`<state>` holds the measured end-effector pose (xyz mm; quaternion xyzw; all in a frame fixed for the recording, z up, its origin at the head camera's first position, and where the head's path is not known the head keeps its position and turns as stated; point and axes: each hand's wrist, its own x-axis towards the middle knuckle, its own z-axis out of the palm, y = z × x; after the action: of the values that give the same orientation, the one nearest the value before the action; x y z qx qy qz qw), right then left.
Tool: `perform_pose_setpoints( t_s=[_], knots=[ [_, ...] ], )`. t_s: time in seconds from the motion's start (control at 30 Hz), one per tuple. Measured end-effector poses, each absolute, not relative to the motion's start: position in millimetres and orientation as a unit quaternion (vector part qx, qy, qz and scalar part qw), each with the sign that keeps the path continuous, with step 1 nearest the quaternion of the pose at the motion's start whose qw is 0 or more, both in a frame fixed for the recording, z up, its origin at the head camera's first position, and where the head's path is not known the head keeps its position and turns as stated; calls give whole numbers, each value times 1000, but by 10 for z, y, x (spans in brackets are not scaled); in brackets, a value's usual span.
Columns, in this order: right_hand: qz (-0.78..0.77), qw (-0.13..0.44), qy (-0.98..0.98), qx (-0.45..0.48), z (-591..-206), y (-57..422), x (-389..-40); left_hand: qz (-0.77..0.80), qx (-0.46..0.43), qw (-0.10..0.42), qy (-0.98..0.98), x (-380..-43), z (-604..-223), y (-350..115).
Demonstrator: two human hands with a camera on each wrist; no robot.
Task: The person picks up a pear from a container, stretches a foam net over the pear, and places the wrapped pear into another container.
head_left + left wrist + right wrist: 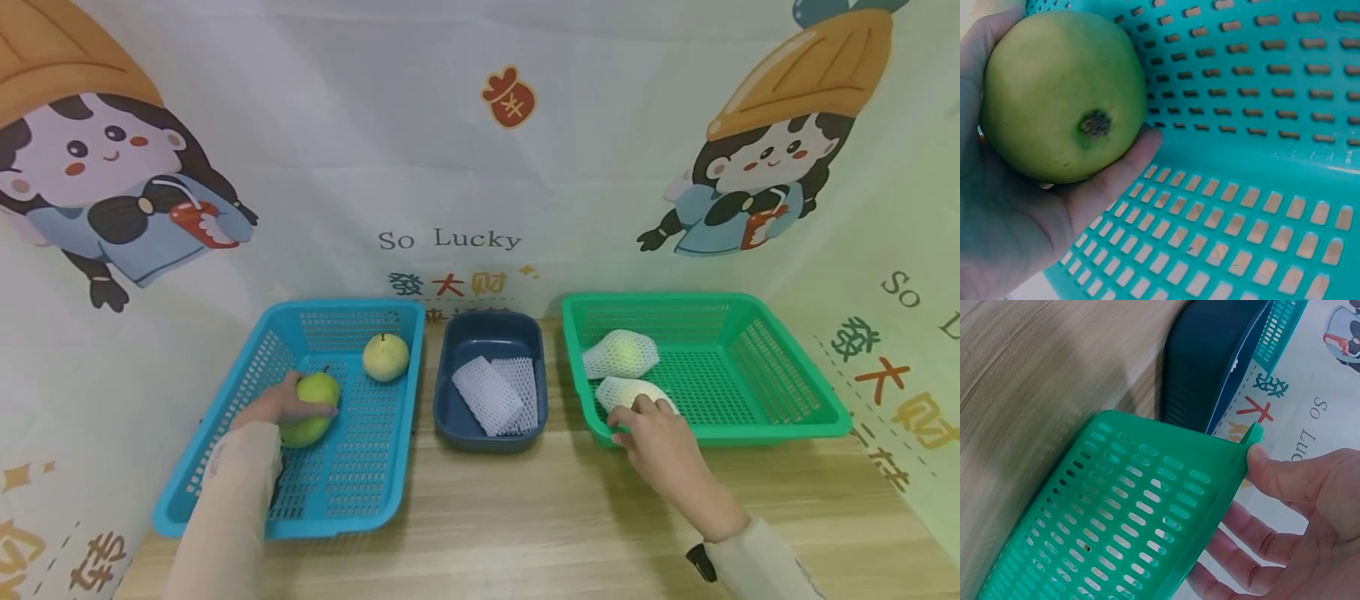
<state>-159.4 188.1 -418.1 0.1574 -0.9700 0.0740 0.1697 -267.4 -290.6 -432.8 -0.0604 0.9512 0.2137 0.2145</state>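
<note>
My left hand (pixel 281 406) grips a yellow-green pear (pixel 318 390) inside the blue basket (pixel 408 467). In the left wrist view, fingers and thumb wrap around the pear (pixel 1063 94), and its brown blossom end faces the camera. A paler pear (pixel 386 357) sits at that basket's far right corner. At the near left corner of the green basket (pixel 776 430), my right hand (pixel 663 446) holds the rim, thumb outside and fingers curled over inside. Just beyond those fingers lies a pear in white foam netting (pixel 626 390), partly hidden; another netted pear (pixel 626 354) lies behind it.
Between the baskets stands a dark blue tray (pixel 491 445) holding white foam net sleeves (pixel 487 396). All of these stand on a wood-grain table (pixel 480 517). A printed cloth (pixel 337 150) hangs behind and around the sides.
</note>
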Motion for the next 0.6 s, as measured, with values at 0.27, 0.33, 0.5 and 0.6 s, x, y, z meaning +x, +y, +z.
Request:
perform_pose_setpoints(
  t_s=[0.27,0.33,0.5,0.6],
  knots=[
    [67,161,-973,150,-4177,1880,-1625,199,-28,163,966,-2664,-4414,-2959],
    [67,158,-974,148,-4179,1877,-1629,198,-22,154,968,-2659,-4425,-2964],
    [66,156,-974,150,-4176,1873,-1625,219,1,103,970,-2681,-4342,-2866],
    [63,159,-974,150,-4176,1882,-1614,256,16,52,965,-2703,-4215,-2748]
  ],
)
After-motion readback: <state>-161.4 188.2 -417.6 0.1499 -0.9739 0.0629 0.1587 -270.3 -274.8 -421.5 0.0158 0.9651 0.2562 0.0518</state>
